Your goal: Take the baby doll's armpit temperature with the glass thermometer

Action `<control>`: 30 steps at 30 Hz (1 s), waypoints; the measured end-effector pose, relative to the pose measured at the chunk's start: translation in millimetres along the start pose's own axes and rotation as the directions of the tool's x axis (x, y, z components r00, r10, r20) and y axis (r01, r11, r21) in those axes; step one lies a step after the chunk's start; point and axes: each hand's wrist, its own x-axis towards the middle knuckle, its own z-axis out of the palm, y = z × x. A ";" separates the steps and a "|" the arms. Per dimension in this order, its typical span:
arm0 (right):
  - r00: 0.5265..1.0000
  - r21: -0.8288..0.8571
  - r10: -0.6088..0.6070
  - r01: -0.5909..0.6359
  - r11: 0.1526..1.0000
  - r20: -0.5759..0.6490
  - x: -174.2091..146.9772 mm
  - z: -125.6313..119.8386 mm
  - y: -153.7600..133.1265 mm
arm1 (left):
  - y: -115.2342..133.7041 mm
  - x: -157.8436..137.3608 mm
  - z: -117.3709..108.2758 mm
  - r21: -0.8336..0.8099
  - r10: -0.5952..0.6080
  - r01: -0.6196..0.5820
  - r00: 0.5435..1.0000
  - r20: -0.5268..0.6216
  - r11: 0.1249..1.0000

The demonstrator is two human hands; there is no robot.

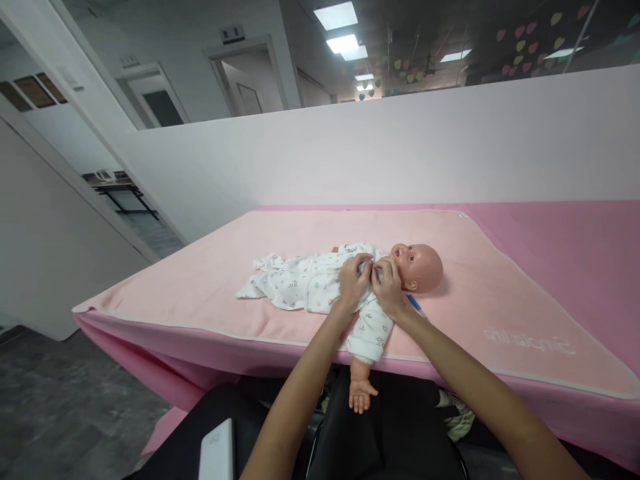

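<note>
A baby doll (423, 267) lies on its back, its head to the right. It wears white printed baby clothes (320, 281) with long sleeves and loose leg ends at the left. My left hand (354, 277) is closed on the front of the clothes at the chest, fingers curled. Close beside it, my right hand (387, 283) pinches the cloth just below the doll's chin. The fingertips of both hands nearly meet, and what exactly lies between them is hidden. One doll arm (361, 387) hangs over the table's near edge, its sleeve cuff folded back.
A peach-coloured mat (190, 287) covers much of the pink-draped table (560, 247). A pen with a blue end (414, 302) lies near the doll's shoulder, beside my right wrist. On my lap rests a white flat device (217, 450). A white wall (400, 153) borders the far side.
</note>
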 end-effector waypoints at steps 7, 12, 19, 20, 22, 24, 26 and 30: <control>0.999 0.003 0.040 -0.040 0.999 -0.002 0.6 -1.9 -2.6 | -3.8 -0.9 1.2 -0.073 -0.015 0.013 0.999 -0.034 0.997; 0.998 0.009 0.066 -0.066 0.998 -0.010 0.2 -1.8 -2.2 | -5.7 -1.3 1.8 -0.102 -0.034 0.028 0.998 -0.053 0.994; 0.999 0.001 0.038 -0.038 0.999 -0.014 1.3 -2.3 -2.6 | -6.8 -1.4 2.0 -0.116 -0.015 0.005 0.996 -0.090 0.993; 0.999 0.002 0.037 -0.037 0.999 -0.015 1.4 -2.3 -2.8 | -6.9 -1.6 2.1 -0.114 -0.012 0.002 0.996 -0.092 0.993; 0.999 0.008 0.042 -0.042 0.999 -0.012 1.6 -2.3 -3.0 | -6.8 -1.9 2.1 -0.107 -0.006 -0.005 0.995 -0.100 0.994; 0.999 0.013 0.052 -0.052 0.999 -0.008 1.8 -2.3 -3.2 | -6.3 -2.2 2.1 -0.099 0.000 -0.011 0.994 -0.113 0.995; 0.998 0.016 0.065 -0.065 0.998 -0.009 1.8 -2.2 -3.2 | -5.5 -2.2 2.1 -0.088 0.001 -0.013 0.992 -0.128 0.996; 0.995 0.042 0.096 -0.095 0.995 -0.015 1.8 -1.9 -2.9 | -4.6 -2.1 2.0 -0.066 0.001 -0.011 0.990 -0.142 0.998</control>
